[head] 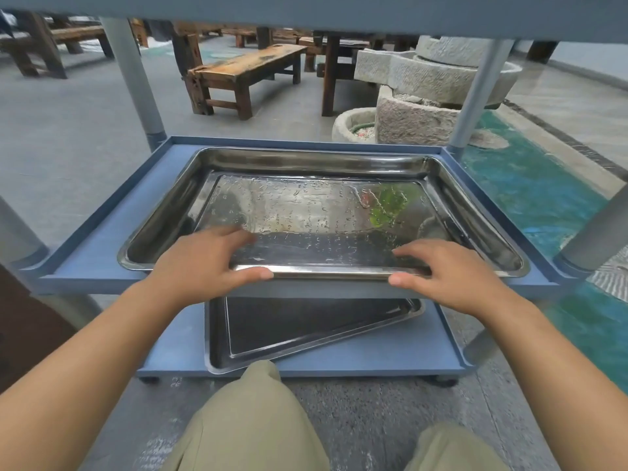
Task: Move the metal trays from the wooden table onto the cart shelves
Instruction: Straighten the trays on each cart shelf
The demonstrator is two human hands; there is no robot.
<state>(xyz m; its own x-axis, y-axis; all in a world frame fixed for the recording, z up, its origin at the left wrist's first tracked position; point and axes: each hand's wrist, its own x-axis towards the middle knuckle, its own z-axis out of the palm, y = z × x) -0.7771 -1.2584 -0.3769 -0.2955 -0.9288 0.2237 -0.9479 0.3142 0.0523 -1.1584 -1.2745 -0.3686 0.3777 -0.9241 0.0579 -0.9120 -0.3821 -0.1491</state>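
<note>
Seating a tray on the middle shelf

I'm gripping the near rim of the wet tray (323,212) with my left hand (204,263) and right hand (441,277), fingers curled over it, thumbs under, as it's lying on the middle shelf (95,253). Another tray (306,331) is sitting on the bottom shelf (390,351). Next, I judge, I'm needing to nudge it fully in and let go.

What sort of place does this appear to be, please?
Probably a rustic restaurant or courtyard dining area: wooden benches, stone millstones, and a blue cart holding metal trays.
</note>
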